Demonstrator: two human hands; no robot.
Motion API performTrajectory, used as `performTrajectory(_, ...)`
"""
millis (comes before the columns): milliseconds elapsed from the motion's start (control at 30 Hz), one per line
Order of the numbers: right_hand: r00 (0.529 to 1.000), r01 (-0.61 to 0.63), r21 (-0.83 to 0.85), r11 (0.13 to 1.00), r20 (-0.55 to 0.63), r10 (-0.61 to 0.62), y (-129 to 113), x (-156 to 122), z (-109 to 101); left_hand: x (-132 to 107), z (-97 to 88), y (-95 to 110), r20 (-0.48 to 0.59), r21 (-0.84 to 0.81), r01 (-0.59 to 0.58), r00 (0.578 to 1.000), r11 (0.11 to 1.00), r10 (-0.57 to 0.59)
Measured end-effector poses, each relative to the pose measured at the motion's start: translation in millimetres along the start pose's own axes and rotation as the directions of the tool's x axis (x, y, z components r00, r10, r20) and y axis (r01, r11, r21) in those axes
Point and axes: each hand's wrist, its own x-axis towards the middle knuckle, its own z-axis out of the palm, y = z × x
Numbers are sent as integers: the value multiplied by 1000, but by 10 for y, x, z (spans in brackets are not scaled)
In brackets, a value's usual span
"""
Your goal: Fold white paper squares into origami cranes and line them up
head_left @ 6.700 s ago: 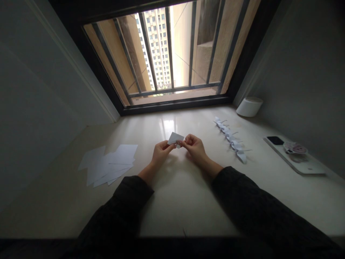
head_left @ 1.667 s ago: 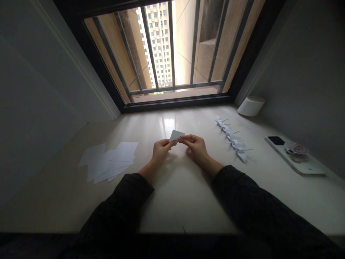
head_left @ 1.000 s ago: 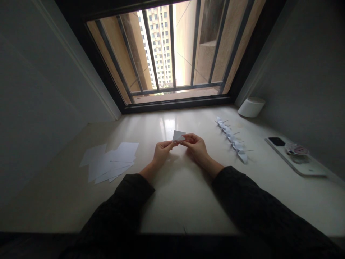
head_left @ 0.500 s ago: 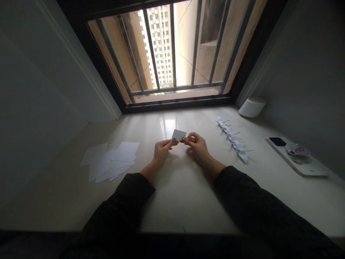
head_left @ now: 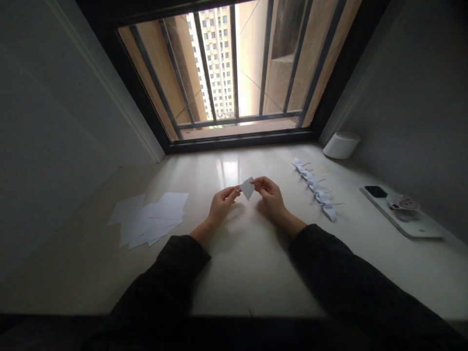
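Observation:
A small folded piece of white paper (head_left: 247, 189) is held up between my two hands, over the middle of the sill, with one corner pointing down toward me. My left hand (head_left: 222, 203) pinches its left corner between thumb and fingers. At the opposite edge, the fingertips of my right hand (head_left: 271, 196) grip the paper. To the right lies a row of several folded white paper figures (head_left: 315, 187) with thin pointed ends. Loose sheets of white paper (head_left: 153, 217) overlap in a spread pile on the left.
A phone (head_left: 405, 219) with a round grip on its back lies at the right by the wall. A white cylindrical object (head_left: 341, 145) stands in the far right corner. Behind the pale sill (head_left: 241, 273) is a barred window (head_left: 236, 73).
The paper has been turned: its wide edge faced up before, and now a corner points down toward me. My right fingers have shifted up along its right side.

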Motion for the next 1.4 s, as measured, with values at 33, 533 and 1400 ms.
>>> performTrajectory(33, 999, 39, -65, 997, 23, -38, -5, -5, -10, -3, 1, 15, 3, -7, 2, 1000, 1000, -2)
performTrajectory(533, 912, 377, -397, 837, 318, -260, -135, -105, 20, -15, 13, -10, -67, 5, -48, 997, 999, 49)
performTrajectory(1400, 995, -63, -106, 992, 77, 71, -194, -74, 32, -10, -10, 33, -106, -57, -93, 991, 994, 86)
